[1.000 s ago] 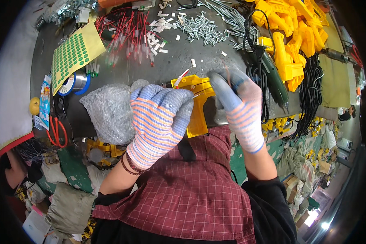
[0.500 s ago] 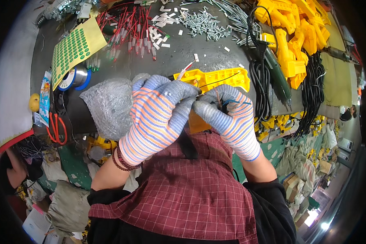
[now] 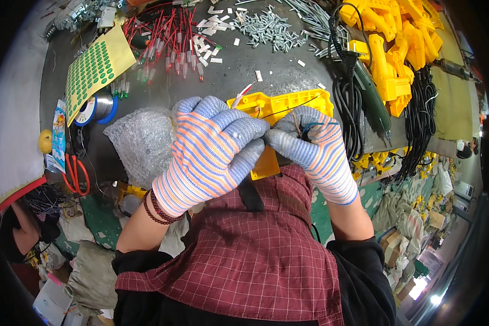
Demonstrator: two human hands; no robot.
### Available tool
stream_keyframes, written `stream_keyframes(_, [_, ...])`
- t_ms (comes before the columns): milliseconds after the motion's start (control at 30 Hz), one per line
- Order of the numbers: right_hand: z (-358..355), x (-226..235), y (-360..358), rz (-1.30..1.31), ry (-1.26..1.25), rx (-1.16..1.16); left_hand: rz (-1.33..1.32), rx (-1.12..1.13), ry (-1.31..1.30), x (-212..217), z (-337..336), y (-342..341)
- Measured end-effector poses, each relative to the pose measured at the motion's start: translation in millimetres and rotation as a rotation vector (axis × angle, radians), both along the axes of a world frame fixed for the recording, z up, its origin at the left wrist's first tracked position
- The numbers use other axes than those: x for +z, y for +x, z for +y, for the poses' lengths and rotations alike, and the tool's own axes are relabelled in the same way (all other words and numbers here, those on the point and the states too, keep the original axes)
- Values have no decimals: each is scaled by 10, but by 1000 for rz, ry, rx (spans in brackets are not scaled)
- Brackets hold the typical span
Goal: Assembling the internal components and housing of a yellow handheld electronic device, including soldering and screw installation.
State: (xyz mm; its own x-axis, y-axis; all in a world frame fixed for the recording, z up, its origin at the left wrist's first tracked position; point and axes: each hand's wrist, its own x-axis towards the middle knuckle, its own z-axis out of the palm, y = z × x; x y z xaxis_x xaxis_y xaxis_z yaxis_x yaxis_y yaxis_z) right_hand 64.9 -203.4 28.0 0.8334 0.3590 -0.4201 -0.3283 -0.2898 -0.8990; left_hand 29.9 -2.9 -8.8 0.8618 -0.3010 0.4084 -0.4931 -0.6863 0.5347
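A yellow plastic housing [image 3: 309, 98] lies just beyond my hands, with thin dark wires over it and a red-and-white lead [image 3: 246, 90] at its left end. My left hand [image 3: 204, 155], in a striped knit glove, is closed in a pinch; whatever is between the fingertips is hidden. Opposite it, my right hand [image 3: 320, 155], gloved alike, pinches a brown wire [image 3: 296, 124] and a blue wire [image 3: 325, 124] that stick out between its fingers. The two hands' fingertips almost meet. Below them shows a yellow lower part [image 3: 265, 165] of the housing.
Crumpled bubble wrap [image 3: 141, 144] touches my left hand's side. Farther left are a solder spool [image 3: 99, 108] and a green-dot sticker sheet [image 3: 100, 68]. Red-wired indicator lamps [image 3: 176, 46] and screws [image 3: 269, 30] lie behind. Coiled black cables [image 3: 349, 119], a green power tool [image 3: 370, 100] and yellow housings [image 3: 388, 76] stand right.
Both hands stay pinched close together. My left fingers now cover more of the meeting point, and my right hand has shifted slightly to the right. More of the yellow lower part shows.
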Motion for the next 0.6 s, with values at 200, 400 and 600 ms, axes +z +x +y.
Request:
stream_keyframes(200, [-87, -37, 3, -3, 72, 3, 28, 36, -29, 41, -66, 29])
stream_keyframes(400, [-233, -102, -6, -203, 9, -36, 8, 60, -55, 32, -77, 24])
stream_keyframes(600, [-86, -86, -75, -289, -14, 0, 29, 50, -16, 28, -66, 20])
